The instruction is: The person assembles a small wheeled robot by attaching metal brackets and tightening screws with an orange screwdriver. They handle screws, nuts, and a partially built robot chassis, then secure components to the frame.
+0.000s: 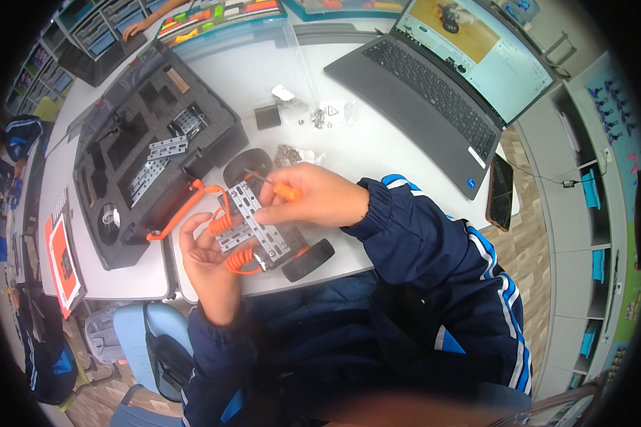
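Observation:
A small wheeled metal chassis [253,215] made of perforated grey plates is held over the near edge of the table. My left hand [210,260] grips its left side, fingers curled among the coiled orange cables [242,261]. One black wheel [309,260] shows at its near right, another black wheel [246,165] at its far side. In my right hand [319,196] is a screwdriver with an orange handle [287,192], its thin shaft pointing up and left above the plate. The right thumb rests on the plate. The screwdriver's tip is hard to make out.
An open black case with foam [132,92] and metal plates [167,147] stands at left. Beyond my hands lie small screws [319,117] and plastic bags [292,153]. A laptop [427,92] and a phone [501,192] are at right. Another person's hand [137,28] shows far left.

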The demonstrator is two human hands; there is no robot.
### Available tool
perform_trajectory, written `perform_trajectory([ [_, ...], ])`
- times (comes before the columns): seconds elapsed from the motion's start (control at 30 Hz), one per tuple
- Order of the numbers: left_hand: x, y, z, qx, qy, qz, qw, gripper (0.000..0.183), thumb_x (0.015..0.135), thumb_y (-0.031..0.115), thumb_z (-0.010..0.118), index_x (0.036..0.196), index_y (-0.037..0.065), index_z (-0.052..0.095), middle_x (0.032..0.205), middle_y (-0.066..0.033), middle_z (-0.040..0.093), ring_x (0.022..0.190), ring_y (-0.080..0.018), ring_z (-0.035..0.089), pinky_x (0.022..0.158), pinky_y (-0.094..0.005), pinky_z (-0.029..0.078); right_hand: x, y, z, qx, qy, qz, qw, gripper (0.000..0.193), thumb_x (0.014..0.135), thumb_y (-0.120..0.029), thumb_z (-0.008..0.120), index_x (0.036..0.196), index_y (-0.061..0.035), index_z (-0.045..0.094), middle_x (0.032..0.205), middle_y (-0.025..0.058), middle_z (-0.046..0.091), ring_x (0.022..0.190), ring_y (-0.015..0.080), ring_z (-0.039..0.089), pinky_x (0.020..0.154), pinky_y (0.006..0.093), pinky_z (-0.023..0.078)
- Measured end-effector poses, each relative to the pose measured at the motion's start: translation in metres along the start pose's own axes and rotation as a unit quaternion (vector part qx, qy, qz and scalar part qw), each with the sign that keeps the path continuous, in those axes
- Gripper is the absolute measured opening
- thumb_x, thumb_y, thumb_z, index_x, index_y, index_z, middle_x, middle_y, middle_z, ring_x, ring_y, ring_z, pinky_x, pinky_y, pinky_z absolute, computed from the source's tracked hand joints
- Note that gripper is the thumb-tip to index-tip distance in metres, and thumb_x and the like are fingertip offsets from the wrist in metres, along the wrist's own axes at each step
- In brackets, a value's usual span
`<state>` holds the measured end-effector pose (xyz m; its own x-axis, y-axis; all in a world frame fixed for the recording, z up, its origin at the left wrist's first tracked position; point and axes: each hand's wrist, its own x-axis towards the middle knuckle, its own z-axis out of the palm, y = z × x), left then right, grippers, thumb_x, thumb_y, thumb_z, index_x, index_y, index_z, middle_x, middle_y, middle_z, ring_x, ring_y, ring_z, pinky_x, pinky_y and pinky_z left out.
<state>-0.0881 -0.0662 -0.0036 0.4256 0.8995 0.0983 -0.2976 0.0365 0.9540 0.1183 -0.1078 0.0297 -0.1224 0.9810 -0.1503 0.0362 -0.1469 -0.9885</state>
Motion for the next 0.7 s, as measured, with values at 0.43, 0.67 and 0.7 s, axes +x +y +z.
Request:
perform_trajectory([
  [0.43, 0.001, 0.001, -0.004, -0.016, -0.009, -0.032, 0.999, 0.066, 0.07, -0.014, 0.074, 0.123, 0.004, 0.037, 0.113, -0.0192, 0.063, 0.098, -0.0278, 0.066, 0.079, -0.0359, 0.06, -0.003, -0.008, 0.0, 0.004, 0.011, 0.016, 1.0, 0.022, 0.095, -0.025, 0.061, 0.093, -0.0031, 0.065, 0.076, -0.0007, 0.066, 0.065, 0.003, 0.049, 0.06, 0.0197, 0.038],
  [0.67, 0.003, 0.004, -0.002, -0.02, -0.024, -0.038, 0.999, 0.065, 0.069, -0.011, 0.077, 0.12, 0.003, 0.039, 0.113, -0.0213, 0.063, 0.098, -0.0297, 0.067, 0.08, -0.0363, 0.061, -0.003, -0.014, -0.002, -0.057, 0.038, 0.028, 0.997, 0.026, 0.095, -0.027, 0.058, 0.094, -0.0019, 0.067, 0.076, 0.003, 0.07, 0.077, 0.0072, 0.055, 0.078, 0.0243, 0.042],
  [0.7, 0.004, 0.005, -0.002, -0.022, -0.022, -0.039, 0.999, 0.066, 0.069, -0.011, 0.077, 0.12, 0.003, 0.039, 0.113, -0.0214, 0.063, 0.098, -0.0299, 0.067, 0.079, -0.0362, 0.061, -0.003, -0.014, -0.002, -0.057, 0.037, 0.029, 0.997, 0.026, 0.095, -0.026, 0.059, 0.095, -0.0018, 0.067, 0.077, 0.0031, 0.07, 0.078, 0.0074, 0.056, 0.078, 0.0243, 0.042],
])
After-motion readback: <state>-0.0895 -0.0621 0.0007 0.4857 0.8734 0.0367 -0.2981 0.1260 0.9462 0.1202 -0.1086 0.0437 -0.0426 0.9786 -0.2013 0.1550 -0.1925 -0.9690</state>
